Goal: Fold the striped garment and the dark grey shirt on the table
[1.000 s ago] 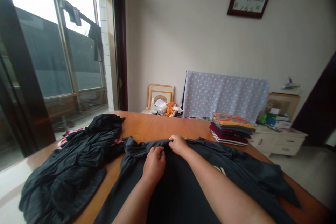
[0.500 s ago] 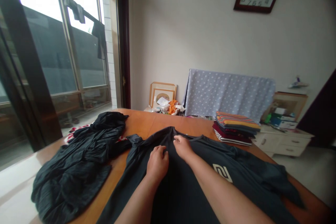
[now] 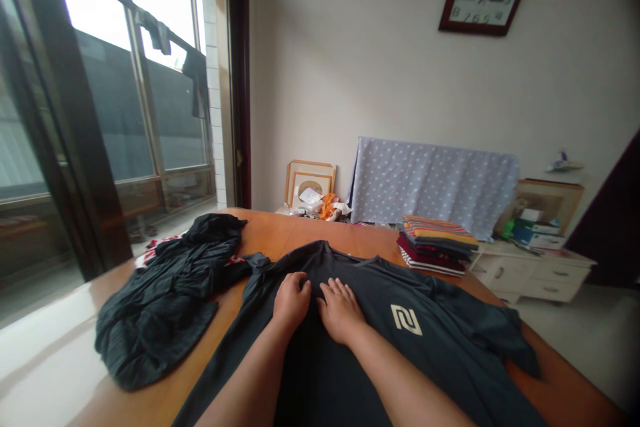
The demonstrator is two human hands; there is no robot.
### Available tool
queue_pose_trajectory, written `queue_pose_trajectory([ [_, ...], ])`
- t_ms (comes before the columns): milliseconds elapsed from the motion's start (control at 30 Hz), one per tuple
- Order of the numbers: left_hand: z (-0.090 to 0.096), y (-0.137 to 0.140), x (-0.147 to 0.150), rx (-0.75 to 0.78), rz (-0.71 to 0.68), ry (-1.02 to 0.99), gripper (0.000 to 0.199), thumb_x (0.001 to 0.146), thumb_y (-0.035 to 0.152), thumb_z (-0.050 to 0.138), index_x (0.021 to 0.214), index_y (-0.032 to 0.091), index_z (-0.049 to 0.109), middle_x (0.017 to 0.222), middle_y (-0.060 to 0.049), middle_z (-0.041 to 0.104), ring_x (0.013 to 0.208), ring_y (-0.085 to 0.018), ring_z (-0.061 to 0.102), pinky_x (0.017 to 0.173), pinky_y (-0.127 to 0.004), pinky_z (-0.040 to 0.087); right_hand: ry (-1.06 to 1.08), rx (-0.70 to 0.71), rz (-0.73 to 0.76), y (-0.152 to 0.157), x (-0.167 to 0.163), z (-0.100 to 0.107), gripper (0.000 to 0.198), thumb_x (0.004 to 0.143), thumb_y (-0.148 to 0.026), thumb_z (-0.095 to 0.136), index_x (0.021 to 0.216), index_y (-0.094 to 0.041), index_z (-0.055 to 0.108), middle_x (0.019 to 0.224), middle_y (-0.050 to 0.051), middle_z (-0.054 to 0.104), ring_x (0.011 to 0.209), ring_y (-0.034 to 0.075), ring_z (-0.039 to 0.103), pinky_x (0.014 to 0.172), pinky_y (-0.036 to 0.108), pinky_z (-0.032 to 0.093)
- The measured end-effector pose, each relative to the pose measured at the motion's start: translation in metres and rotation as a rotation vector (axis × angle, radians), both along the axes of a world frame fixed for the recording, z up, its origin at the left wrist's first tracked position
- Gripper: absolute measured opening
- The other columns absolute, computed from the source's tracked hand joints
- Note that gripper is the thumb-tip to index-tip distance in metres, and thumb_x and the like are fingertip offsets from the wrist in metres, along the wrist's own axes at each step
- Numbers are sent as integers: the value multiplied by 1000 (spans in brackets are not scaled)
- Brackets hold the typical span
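Note:
A dark T-shirt [image 3: 430, 347] with a pale logo [image 3: 405, 318] on its chest lies spread on the wooden table [image 3: 280, 233], collar pointing away from me. My left hand [image 3: 291, 299] rests on the cloth just below the collar, fingers curled slightly. My right hand [image 3: 340, 310] lies flat beside it, fingers spread on the fabric. Both hands touch the shirt and neither grips it.
A crumpled heap of dark clothes [image 3: 170, 287] lies at the left, over a red-and-white garment [image 3: 153, 248]. A stack of folded striped shirts [image 3: 435, 243] sits at the table's far right. Beyond are a dotted cloth [image 3: 435, 180], picture frames [image 3: 307, 180], a white drawer unit [image 3: 530, 270] and a window [image 3: 125, 80].
My hands let go of the collar they were pinching and moved back toward me, now lying flat on the chest. The shirt lies flatter and its logo is in full view.

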State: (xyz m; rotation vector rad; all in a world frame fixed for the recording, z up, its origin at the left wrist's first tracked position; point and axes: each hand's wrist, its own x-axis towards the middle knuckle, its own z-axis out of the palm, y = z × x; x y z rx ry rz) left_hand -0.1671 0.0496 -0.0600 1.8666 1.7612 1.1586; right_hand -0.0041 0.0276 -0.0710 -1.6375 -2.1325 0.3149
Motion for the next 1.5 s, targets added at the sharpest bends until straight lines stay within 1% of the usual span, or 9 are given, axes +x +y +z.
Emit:
queue_pose_trajectory([
  [300,23,2,-10,-63,38,67,29,93,30,55,112,13,70,110,-13,73,103,-21,67,90,-28,48,-77,-20,1,-3,0,1,58,98,-45,38,149,-18,47,160,13,35,151,30,24,122,48,14],
  [533,52,14,-90,-68,234,290,46,82,9,50,125,22,61,134,-13,59,126,-29,53,101,-41,43,-140,-42,-22,-7,-2,5,62,100,-49,29,151,-18,45,161,10,34,151,28,23,122,44,12],
  [700,51,32,-132,-97,130,466,74,68,1,57,135,34,60,155,-6,43,146,-33,31,113,-48,32,-136,-35,-29,-8,-3,6,62,99,-49,28,151,-18,45,161,10,35,151,28,24,122,44,12],
  [800,52,50,-137,-98,17,566,65,66,5,61,124,33,69,158,-4,40,151,-34,20,118,-51,24,-130,-29,-31,-8,-3,7,62,99,-49,29,150,-18,46,160,10,35,151,28,24,122,44,13],
  [933,63,74,-135,-64,-7,496,28,79,25,60,103,24,75,140,-7,60,140,-30,43,114,-40,33,-125,-26,-30,-9,-3,9,61,99,-48,29,150,-18,46,160,10,35,151,28,24,123,44,13],
  [1033,72,86,-136,-113,33,438,28,88,36,51,96,21,73,108,-7,74,106,-24,67,91,-30,50,-119,-29,-29,-8,-3,10,61,99,-48,30,150,-19,46,160,9,36,151,28,25,123,44,13],
  [1133,81,91,-146,-175,124,413,30,88,42,50,88,20,71,90,-8,74,86,-23,70,74,-29,51,-115,-33,-29,-7,-3,10,60,99,-48,31,150,-19,46,160,10,36,151,28,25,123,44,13],
  [1367,100,83,-178,-347,469,437,30,75,46,64,80,17,71,99,-22,73,101,-45,67,77,-48,50,-124,-38,-28,-6,-1,9,60,99,-49,33,150,-19,48,160,10,36,151,28,25,122,44,14],
  [1500,101,76,-183,-380,497,422,34,76,49,65,84,17,73,105,-22,73,105,-45,66,81,-48,49,-142,-29,-29,-6,-1,9,61,99,-49,31,150,-19,47,160,10,36,151,28,25,122,44,14],
])
